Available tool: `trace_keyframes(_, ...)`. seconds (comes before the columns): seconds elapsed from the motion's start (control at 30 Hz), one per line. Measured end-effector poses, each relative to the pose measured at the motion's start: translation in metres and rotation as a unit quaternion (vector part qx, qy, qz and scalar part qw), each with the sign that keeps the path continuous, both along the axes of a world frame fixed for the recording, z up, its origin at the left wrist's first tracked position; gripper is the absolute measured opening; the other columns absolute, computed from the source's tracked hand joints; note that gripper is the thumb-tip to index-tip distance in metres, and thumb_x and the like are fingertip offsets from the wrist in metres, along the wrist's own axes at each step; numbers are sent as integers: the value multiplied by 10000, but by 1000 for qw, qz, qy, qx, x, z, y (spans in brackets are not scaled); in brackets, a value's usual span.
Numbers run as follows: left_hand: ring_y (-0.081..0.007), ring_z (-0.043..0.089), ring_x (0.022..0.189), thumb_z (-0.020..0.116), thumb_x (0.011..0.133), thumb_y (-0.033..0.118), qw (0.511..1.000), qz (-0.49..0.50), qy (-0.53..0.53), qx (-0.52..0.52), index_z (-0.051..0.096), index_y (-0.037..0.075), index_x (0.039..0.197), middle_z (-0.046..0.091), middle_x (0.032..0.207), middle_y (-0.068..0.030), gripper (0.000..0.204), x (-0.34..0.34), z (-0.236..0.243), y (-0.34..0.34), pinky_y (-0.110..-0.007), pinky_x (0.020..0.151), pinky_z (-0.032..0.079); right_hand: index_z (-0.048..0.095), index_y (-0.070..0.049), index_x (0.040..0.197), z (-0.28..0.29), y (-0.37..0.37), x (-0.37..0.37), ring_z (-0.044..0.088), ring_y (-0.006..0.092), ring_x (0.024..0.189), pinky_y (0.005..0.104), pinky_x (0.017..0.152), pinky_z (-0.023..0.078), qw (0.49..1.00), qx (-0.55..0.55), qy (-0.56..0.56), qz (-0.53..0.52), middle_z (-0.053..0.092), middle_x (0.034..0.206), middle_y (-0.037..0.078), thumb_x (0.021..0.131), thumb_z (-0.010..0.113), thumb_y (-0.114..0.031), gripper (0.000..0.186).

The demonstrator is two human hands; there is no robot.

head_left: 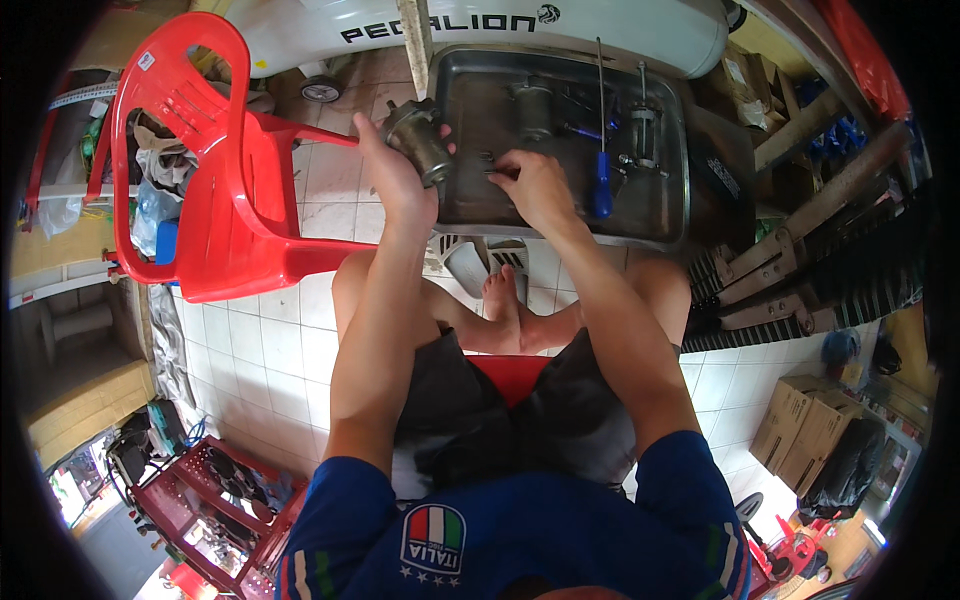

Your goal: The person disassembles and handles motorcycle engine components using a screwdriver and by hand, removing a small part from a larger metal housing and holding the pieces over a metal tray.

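1. Metal cylinder first: it's up in the left hand, over the near-left part of the dark tray. That grip is wrapped round it, thumb on the left, fingertips showing on the right.
2. Right hand is just right of it, over the tray. Thumb and forefinger come close together at a small dark piece; can't tell if they're really pinching it.
3. My take: keep the cylinder steady and low over the tray, so anything dropped lands inside. Handle the tiny bits one at a time, fingertips only.
4. Also in the tray: a second cylinder at the far side, then a blue-handled screwdriver and a clear-barrelled tool to the right. The screwdriver could catch a right-hand swing.
5. Watch the left: red chair beside that forearm, plus a pale post on the far side.
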State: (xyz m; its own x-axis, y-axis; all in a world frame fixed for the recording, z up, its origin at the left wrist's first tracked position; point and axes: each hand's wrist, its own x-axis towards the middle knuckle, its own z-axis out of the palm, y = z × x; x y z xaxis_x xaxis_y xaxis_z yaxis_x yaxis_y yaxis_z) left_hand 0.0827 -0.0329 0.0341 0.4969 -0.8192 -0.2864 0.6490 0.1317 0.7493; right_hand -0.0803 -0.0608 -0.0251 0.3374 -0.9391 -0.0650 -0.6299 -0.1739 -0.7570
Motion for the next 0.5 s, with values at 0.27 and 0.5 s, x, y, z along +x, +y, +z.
trace_keyframes(0.27,-262,668,821,346,991,439,987,-146,48,-45,586,4,1081,662,933,-139,505,11,6,5,-365,685,521,726,-54,952,11,-4,-14,695,254,801,341,752,531,999,0,-42,8,720,861,122,813,744,-264,253)
trace_keyframes(0.5,-222,632,866,628,929,220,980,-38,-194,-27,409,43,1224,595,1063,-161,408,-12,12,30,-322,746,523,633,10,1113,37,28,-17,675,180,789,306,691,539,944,191,-262,-66,686,847,119,930,607,-460,506)
